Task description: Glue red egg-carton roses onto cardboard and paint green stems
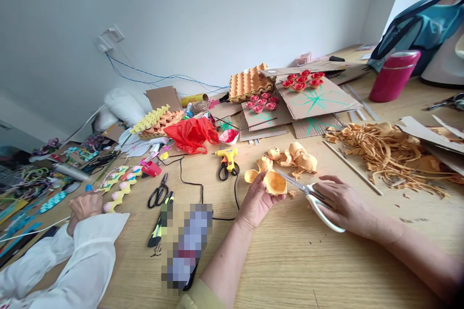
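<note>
My left hand is closed around an orange egg-carton cup, held just above the wooden table. My right hand grips white-handled scissors, whose blades point left and meet the cup's edge. Behind the cup lies a small heap of cut orange cups. To the right spreads a pile of orange carton trimmings.
Another person's white-sleeved arm and hand rest at the left. Black scissors, a yellow glue gun, a red plastic bag, an egg tray, cardboard with red flowers, a pink cup and a wooden stick lie around.
</note>
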`<act>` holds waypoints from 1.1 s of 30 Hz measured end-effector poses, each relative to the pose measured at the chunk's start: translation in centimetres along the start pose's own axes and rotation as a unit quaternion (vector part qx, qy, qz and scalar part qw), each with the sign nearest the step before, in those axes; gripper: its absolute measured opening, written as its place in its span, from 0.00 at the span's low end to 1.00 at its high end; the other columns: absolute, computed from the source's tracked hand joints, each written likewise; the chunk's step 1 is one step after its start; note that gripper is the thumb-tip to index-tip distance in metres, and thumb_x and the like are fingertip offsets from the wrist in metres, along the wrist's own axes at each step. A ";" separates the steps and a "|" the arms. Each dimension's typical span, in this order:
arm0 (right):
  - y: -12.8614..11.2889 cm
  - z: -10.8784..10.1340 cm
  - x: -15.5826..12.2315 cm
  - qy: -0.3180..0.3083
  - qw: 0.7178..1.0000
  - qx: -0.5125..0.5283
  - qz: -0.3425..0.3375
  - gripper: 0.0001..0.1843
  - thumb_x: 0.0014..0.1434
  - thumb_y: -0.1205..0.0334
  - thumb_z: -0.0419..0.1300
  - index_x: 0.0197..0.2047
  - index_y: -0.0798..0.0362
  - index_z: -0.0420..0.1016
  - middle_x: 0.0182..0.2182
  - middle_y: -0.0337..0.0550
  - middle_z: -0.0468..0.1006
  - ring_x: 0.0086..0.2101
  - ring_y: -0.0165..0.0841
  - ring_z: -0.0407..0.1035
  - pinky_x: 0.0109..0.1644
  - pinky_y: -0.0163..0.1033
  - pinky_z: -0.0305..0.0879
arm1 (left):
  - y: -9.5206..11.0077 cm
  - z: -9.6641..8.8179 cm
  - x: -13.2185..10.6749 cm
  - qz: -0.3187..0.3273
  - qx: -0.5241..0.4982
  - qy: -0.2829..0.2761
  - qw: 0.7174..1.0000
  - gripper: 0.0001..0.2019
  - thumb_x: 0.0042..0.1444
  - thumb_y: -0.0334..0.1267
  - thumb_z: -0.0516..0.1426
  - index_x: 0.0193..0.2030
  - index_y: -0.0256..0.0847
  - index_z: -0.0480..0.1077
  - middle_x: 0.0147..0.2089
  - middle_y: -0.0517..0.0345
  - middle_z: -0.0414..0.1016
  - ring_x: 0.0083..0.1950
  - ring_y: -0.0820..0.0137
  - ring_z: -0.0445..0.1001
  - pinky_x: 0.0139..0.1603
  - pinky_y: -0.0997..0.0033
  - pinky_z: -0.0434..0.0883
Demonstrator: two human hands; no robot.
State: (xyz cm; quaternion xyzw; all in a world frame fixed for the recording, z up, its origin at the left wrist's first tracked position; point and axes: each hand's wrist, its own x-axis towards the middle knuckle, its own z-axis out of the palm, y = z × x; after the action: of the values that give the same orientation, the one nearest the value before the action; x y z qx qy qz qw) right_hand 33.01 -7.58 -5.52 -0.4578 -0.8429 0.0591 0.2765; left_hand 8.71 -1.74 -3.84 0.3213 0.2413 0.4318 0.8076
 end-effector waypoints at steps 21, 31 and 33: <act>-0.9 -1.3 0.6 -0.062 0.997 -0.021 0.037 0.12 0.70 0.54 0.52 0.40 0.50 0.71 0.30 0.41 0.77 0.33 0.37 0.73 0.57 0.53 0.60 | -0.6 -0.2 0.1 -0.010 0.063 -0.030 0.998 0.23 0.48 0.49 0.70 0.47 0.41 0.73 0.44 0.55 0.75 0.41 0.71 0.74 0.37 0.74 0.74; -1.2 -1.5 0.7 -0.058 0.997 -0.031 0.031 0.13 0.69 0.51 0.52 0.37 0.50 0.68 0.31 0.43 0.72 0.35 0.39 0.68 0.55 0.53 0.60 | -0.9 -0.1 -0.2 -0.046 0.141 -0.061 0.987 0.25 0.48 0.53 0.70 0.49 0.42 0.75 0.38 0.58 0.71 0.40 0.72 0.69 0.41 0.73 0.70; -1.2 -1.5 0.6 -0.059 0.997 -0.037 0.029 0.13 0.69 0.51 0.52 0.38 0.51 0.68 0.32 0.43 0.72 0.36 0.39 0.68 0.56 0.54 0.59 | -0.9 -0.1 -0.2 -0.049 0.141 -0.065 0.987 0.25 0.48 0.53 0.70 0.49 0.42 0.75 0.35 0.60 0.69 0.38 0.73 0.69 0.42 0.73 0.69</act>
State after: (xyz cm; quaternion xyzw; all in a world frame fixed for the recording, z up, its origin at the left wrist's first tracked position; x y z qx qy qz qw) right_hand 32.63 -8.00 -3.57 -0.4878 -0.8457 0.0632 0.2071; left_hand 9.06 -2.28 -4.52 0.4473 0.2622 0.3312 0.7883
